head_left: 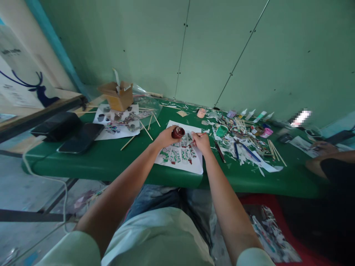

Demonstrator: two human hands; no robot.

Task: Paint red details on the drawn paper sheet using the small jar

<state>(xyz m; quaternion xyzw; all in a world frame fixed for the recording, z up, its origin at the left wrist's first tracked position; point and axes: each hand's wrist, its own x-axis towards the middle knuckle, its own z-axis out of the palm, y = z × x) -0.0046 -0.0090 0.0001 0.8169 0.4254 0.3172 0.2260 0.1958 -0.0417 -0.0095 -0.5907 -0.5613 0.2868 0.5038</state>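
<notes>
My left hand (165, 137) is closed around a small jar of dark red paint (178, 133), tilted over the paper. Beside it on the right, my right hand (201, 142) pinches a thin brush-like stick (202, 135), of which only a reddish bit shows. Under both hands lies a white paper sheet (194, 167) printed with rows of small drawings, partly coloured green and dark red. The sheet rests on the green-covered table (124, 168) near its front edge. My hands hide part of its upper half.
Paper scraps (244, 149), blue pens (251, 152) and glue bottles (251, 113) clutter the right side. At left stand a cardboard box (119, 96), wooden sticks (146, 130), a phone (80, 138) and a black case (57, 123). Another person's hand (324, 148) is at far right.
</notes>
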